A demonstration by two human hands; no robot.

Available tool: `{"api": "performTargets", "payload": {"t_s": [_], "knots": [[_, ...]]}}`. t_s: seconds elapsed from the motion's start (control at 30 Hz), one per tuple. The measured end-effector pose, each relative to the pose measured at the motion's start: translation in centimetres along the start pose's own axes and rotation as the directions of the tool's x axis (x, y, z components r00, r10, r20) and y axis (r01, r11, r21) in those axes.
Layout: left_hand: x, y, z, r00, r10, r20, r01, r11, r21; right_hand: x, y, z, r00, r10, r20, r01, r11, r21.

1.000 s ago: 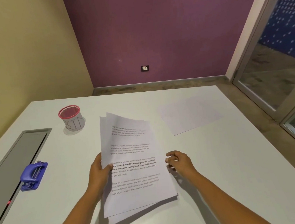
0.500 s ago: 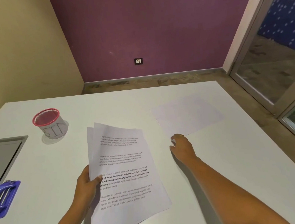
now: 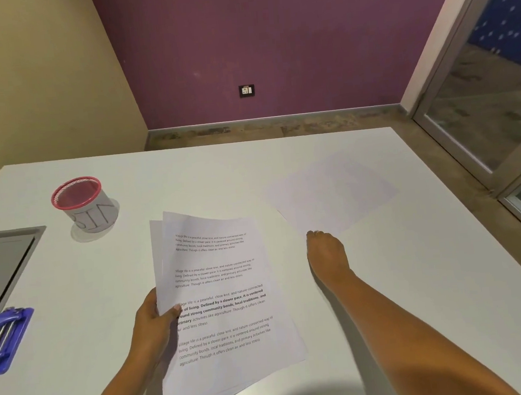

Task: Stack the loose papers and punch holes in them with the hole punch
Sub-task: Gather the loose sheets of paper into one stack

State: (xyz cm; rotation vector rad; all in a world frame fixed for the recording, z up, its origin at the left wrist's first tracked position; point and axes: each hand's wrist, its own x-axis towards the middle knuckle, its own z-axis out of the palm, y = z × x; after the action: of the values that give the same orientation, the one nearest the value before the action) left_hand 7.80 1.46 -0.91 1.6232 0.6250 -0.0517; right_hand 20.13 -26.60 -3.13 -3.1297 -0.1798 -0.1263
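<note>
Head view: left hand (image 3: 152,326) is pinching the part-squared printed sheets (image 3: 220,295), thumb on top, over the bench (image 3: 417,278). Right hand (image 3: 327,251) is sitting at the near corner of the last loose sheet (image 3: 331,194); its fingers (image 3: 314,234) are foreshortened, so grip can't be told, poss. touching. Hole punch (image 3: 4,339) is lying untouched at far left. Stacking is lacking one sheet; punching not yet begun.
</note>
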Motion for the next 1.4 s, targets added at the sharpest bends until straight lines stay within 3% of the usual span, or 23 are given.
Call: {"api": "performTargets", "payload": {"t_s": [0.1,0.53,0.8,0.93,0.97,1.07,1.13,1.2,1.3,1.4], "knots": [[-0.4,0.0,-0.2,1.0,0.009,-0.004,-0.009,1.0,-0.01,-1.2,0.8,0.4,0.998,-0.018,0.053,0.017,1.0,0.017],[-4.3,0.9,-2.4,0.999,-0.033,-0.036,0.03,0.995,-0.099,-8.8,2.2,0.2,0.993,-0.104,-0.049,0.108,0.991,0.078],[-7.2,1.5,-3.6,0.999,-0.008,-0.036,0.003,0.992,-0.124,-13.4,2.5,-0.8,0.998,-0.068,-0.001,0.067,0.979,0.195],[-8.2,1.6,-3.9,0.999,-0.001,-0.044,-0.004,0.992,-0.125,-14.8,2.2,-1.0,0.997,0.031,0.069,-0.048,0.964,0.26],[-8.5,1.7,-4.0,0.999,0.002,-0.045,-0.008,0.993,-0.12,-14.8,2.5,-0.2,0.999,0.012,0.032,-0.019,0.969,0.245],[-9.0,1.6,-4.2,0.999,0.007,-0.05,-0.012,0.993,-0.114,-15.4,1.9,-0.9,0.999,0.023,0.044,-0.039,0.913,0.406],[-9.4,1.4,-4.4,0.998,0.008,-0.062,-0.015,0.993,-0.118,-15.8,1.5,-2.1,0.993,-0.071,0.092,0.043,0.959,0.28],[-9.6,1.2,-4.5,0.998,0.006,-0.063,-0.014,0.993,-0.121,-15.4,1.7,-2.0,0.998,-0.061,-0.024,0.065,0.97,0.233],[-9.9,1.1,-4.6,0.998,0.004,-0.067,-0.012,0.992,-0.122,-15.3,2.1,-1.9,0.985,-0.168,-0.025,0.17,0.982,0.087],[-10.0,1.1,-4.7,0.997,0.009,-0.074,-0.017,0.993,-0.119,-15.3,2.1,-1.8,0.987,-0.163,-0.013,0.164,0.985,0.061]]}}
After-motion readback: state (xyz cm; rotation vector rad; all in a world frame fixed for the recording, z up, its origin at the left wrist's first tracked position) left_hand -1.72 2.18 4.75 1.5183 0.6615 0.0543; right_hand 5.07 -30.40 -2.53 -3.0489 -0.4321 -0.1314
